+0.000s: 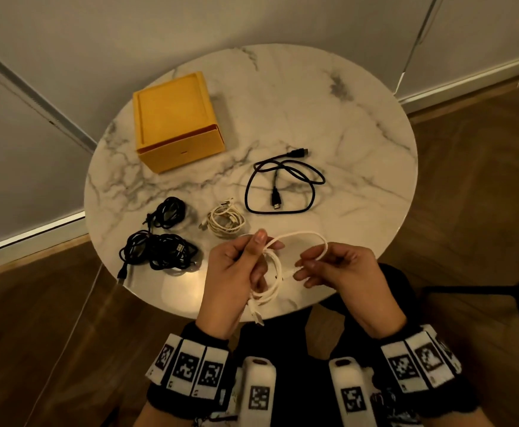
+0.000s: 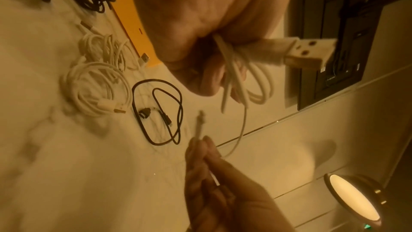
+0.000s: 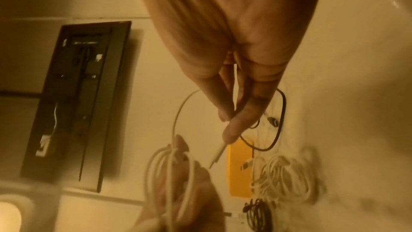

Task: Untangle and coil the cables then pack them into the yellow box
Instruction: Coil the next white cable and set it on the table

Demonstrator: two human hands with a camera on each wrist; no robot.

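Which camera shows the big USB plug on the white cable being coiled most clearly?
The left wrist view: the flat metal USB plug juts from the left hand, close and sharp. In the head view it dangles small below that hand. The right wrist view is too blurred to show it.

Black wristbands (image 1: 190,392), white square-coded marker tags (image 1: 187,366)

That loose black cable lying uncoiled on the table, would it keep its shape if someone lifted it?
Probably not: the loose black cable lies in slack, uneven loops, so it would likely droop and unfold. It looks thin, so probably light. Its plug ends would likely dangle and swing.
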